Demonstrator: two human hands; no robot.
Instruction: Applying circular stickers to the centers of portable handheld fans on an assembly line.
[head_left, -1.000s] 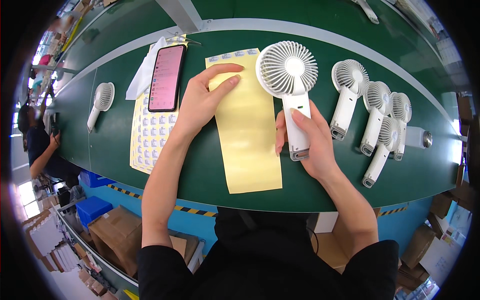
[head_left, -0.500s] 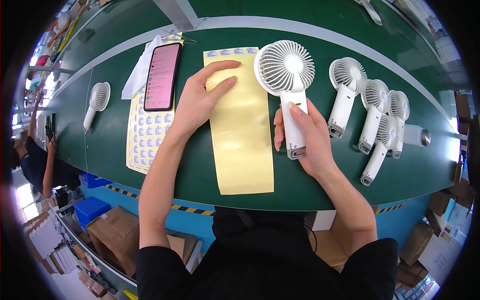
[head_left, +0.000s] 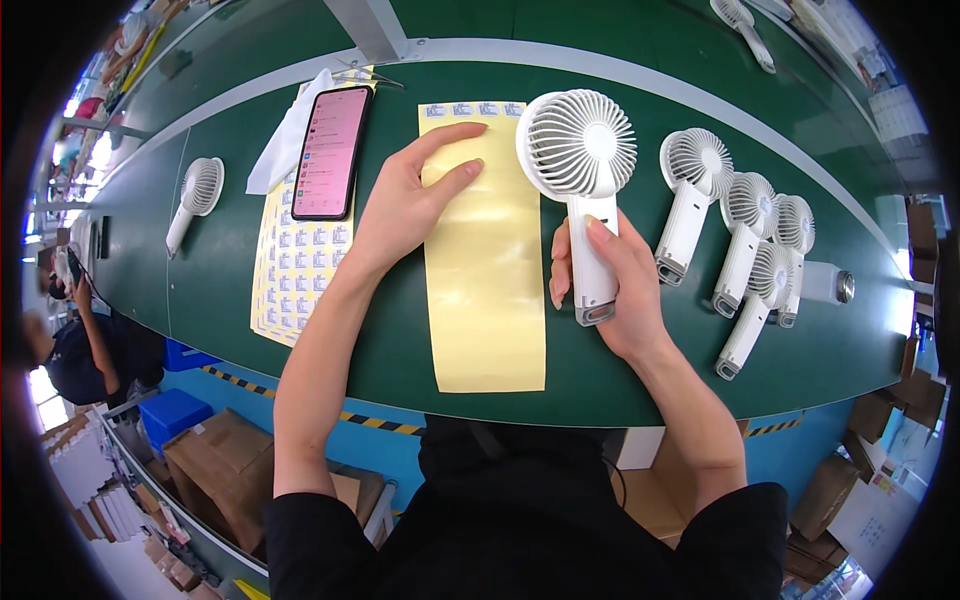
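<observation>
The right hand (head_left: 612,290) had its fingers wrapped tight around the handle of a white fan (head_left: 580,170), lying flat on the green bench (head_left: 200,290). The left hand (head_left: 415,195) lay open, fingers reaching to the top stickers of the yellow sheet (head_left: 485,280), pinning it. Four more fans (head_left: 745,235) crowded the right; a phone (head_left: 330,150) lay left.

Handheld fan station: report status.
Right hand grips white handheld fan. Left hand flat on yellow backing sheet. Nothing between them.
</observation>
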